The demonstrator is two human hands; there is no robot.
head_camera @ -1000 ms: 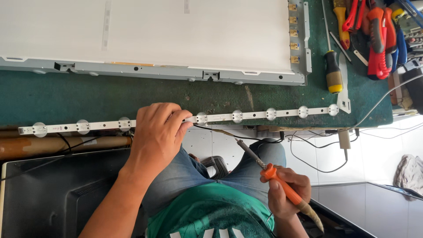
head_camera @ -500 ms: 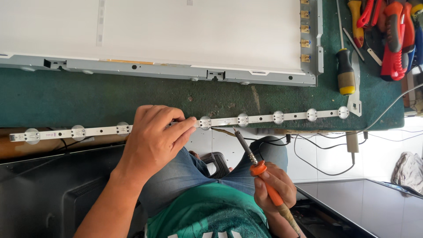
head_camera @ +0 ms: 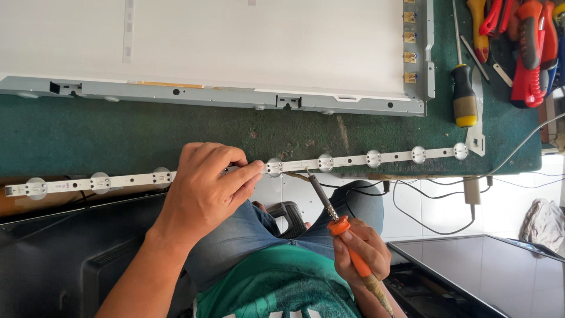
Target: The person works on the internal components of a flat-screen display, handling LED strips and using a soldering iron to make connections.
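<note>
Dark flat screen (head_camera: 471,265) on floor, lower right

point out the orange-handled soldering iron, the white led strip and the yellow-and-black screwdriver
orange-handled soldering iron (head_camera: 351,247), head view, on the orange grip held in the right hand (head_camera: 360,250)
long white LED strip with round lenses (head_camera: 347,160), head view, on the bare strip between two lenses
yellow-and-black screwdriver (head_camera: 464,94), head view, on its handle
</note>
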